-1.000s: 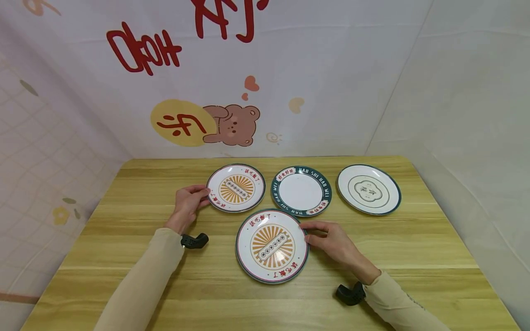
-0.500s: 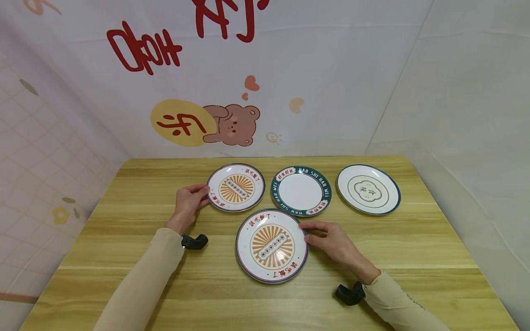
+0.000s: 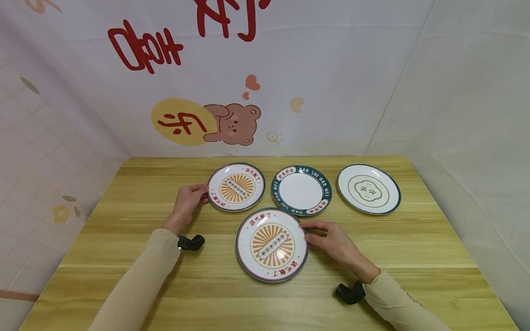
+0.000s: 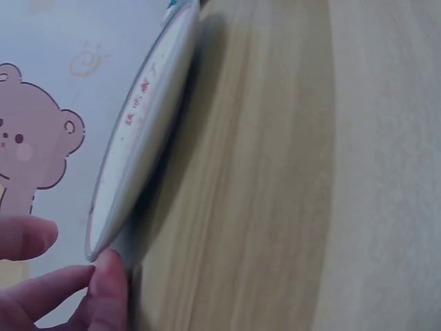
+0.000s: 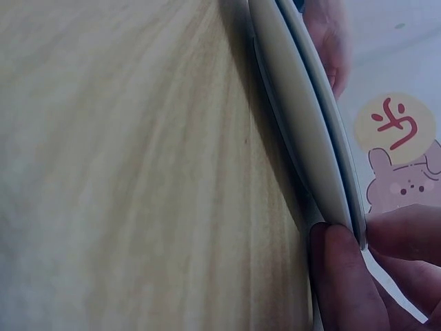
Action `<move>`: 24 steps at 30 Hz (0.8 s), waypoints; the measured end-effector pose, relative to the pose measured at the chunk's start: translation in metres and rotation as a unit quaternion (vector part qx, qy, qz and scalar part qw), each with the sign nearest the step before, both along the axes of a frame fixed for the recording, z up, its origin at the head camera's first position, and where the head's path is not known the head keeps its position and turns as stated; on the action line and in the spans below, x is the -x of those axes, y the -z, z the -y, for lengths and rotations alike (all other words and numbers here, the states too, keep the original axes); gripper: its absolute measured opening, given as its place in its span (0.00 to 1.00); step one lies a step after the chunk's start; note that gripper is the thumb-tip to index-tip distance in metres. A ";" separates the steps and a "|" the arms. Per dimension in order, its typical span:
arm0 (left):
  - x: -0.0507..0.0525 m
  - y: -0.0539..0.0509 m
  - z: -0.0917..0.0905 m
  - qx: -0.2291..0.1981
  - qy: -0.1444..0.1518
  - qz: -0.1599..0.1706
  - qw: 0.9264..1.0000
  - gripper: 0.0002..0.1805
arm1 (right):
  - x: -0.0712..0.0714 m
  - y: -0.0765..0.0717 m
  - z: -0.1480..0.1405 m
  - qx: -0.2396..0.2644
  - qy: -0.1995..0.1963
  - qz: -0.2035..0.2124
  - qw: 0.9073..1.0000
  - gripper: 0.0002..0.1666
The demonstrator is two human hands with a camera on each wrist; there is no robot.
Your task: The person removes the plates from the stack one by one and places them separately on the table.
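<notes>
In the head view, my left hand (image 3: 187, 204) is at the left rim of a white plate with an orange sunburst (image 3: 236, 187). The left wrist view shows a fingertip (image 4: 108, 269) touching the underside of that rim, while another finger (image 4: 27, 236) is held apart from it. My right hand (image 3: 333, 241) pinches the right edge of two stacked plates (image 5: 320, 117), one digit below and one above. On top of this stack is a larger sunburst plate (image 3: 265, 271); the lower plate is mostly hidden.
A green-rimmed plate (image 3: 300, 191) lies at the back middle, with a white dark-edged plate (image 3: 368, 204) to its right. All stand on a wooden table (image 3: 198, 294). A printed cloth backdrop (image 3: 323, 69) rises behind the table.
My left hand and forearm have shifted slightly left, toward the outer side of the sunburst plate's rim. The right hand and the plates stay almost where they were.
</notes>
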State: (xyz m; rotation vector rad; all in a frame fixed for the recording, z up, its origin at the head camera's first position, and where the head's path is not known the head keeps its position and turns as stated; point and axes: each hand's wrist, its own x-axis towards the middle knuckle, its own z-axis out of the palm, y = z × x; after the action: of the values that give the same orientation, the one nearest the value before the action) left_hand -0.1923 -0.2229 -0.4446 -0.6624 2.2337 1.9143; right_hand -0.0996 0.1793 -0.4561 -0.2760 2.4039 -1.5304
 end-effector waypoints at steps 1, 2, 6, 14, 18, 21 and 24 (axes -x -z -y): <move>0.000 -0.001 0.001 -0.004 0.003 0.001 1.000 0.23 | 0.000 0.000 0.000 0.001 -0.001 0.000 1.000 0.19; -0.001 -0.002 0.002 -0.010 0.005 0.000 1.000 0.23 | 0.000 0.000 0.000 0.001 -0.001 0.001 1.000 0.19; -0.007 -0.007 0.007 -0.028 0.019 -0.006 0.999 0.27 | 0.001 0.002 0.000 -0.007 -0.003 0.001 1.000 0.19; -0.029 -0.024 0.005 -0.017 0.049 -0.058 0.997 0.34 | 0.001 0.004 0.000 0.001 0.005 0.017 1.000 0.18; -0.045 -0.031 0.000 0.013 0.071 -0.097 0.993 0.37 | 0.000 0.002 0.000 0.011 -0.002 0.011 1.000 0.19; -0.055 -0.035 -0.003 0.031 0.091 -0.129 0.987 0.36 | 0.000 0.001 0.000 0.014 -0.002 0.009 1.000 0.20; -0.064 -0.038 -0.006 0.047 0.106 -0.152 0.982 0.36 | 0.001 0.002 0.000 0.013 0.000 0.009 1.000 0.20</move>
State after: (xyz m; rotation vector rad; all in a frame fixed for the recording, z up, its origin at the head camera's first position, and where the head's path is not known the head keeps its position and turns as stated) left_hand -0.1283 -0.2165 -0.4064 -0.1365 2.4663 1.9213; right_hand -0.1004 0.1791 -0.4584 -0.2669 2.3717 -1.5583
